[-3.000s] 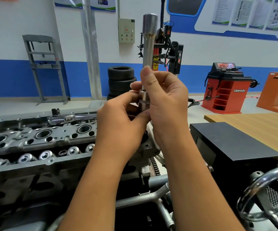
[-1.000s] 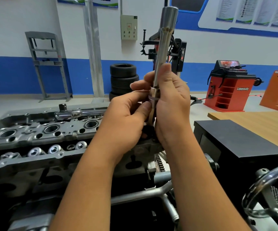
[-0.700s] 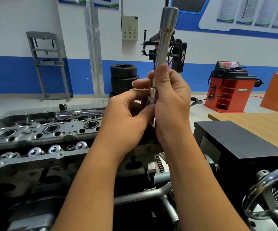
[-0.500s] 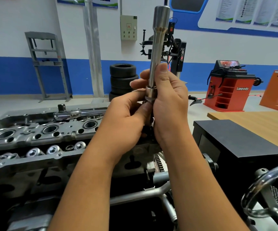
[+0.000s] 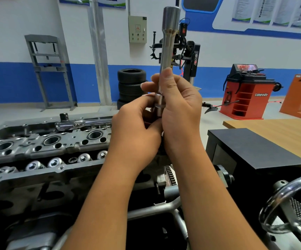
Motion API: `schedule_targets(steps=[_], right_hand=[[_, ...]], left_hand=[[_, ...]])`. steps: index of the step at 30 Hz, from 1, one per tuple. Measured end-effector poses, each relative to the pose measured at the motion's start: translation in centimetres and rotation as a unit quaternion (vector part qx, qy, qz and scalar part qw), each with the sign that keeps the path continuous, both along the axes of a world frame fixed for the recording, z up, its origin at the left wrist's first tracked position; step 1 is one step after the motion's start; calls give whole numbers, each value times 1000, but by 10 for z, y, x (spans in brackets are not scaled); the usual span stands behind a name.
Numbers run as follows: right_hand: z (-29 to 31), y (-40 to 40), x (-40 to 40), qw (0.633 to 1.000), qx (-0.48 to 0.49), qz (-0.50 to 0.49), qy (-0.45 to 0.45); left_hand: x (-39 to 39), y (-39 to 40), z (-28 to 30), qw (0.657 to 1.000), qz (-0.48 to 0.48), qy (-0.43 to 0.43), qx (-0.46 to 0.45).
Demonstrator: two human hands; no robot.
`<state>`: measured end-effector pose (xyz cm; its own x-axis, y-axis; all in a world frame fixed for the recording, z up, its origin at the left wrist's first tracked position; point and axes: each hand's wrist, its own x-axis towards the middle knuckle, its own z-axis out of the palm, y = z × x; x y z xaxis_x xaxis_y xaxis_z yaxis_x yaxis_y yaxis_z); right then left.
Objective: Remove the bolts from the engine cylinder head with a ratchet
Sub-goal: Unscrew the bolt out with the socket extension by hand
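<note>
Both hands are raised in front of the chest, working on a long steel extension bar (image 5: 169,42) that stands nearly upright, its flared end at the top and its lower end buried between the palms. The right hand (image 5: 180,112) has its grip wrapped round the lower shaft, thumb laid up along the bar; the left hand (image 5: 137,130) has its grip pinched on a short socket-like collar (image 5: 159,103) at the bar's foot, so both grips are closed on the tool, neither spread. It looks like the socket is being seated on or pulled off the bar, though the joint itself is hidden by fingers. The ratchet (image 5: 81,122) lies flat on the far edge of the cylinder head (image 5: 43,147), down and to the left of the hands, with its square drive poking up at the left end and its handle running rightward until it vanishes behind the left wrist. That sets up the coming move: the left hand is much the nearer to the ratchet, and the bar's long axis is vertical while the ratchet's is horizontal, so mating them likely means lowering the bar toward that upturned drive. No bolts can be made out clearly from here.
</note>
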<state>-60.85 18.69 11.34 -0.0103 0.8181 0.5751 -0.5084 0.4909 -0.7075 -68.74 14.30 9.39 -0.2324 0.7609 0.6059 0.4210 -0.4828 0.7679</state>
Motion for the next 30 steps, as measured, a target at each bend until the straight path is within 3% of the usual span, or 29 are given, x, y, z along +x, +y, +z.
schedule_targets(steps=[5,9,15,19,23,30], right_hand=[[0,2,3,999,2,-39,-1],[1,4,2,999,17,-48,-19],[8,5,14,996,10,27,-90],[6,6,22,988,82,-36,-124],[6,5,20,990,63,-40,-122],[8,2,19,994,51,5,-99]], left_hand=[[1,1,-1,999,45,6,23],[-5,-2,1,998,-51,5,-20],[-12,1,-1,999,-20,-28,-35],[-17,1,-2,996,-48,-51,-53],[-15,-1,-1,990,-118,-46,-65],[-14,2,-2,997,-41,-45,-41]])
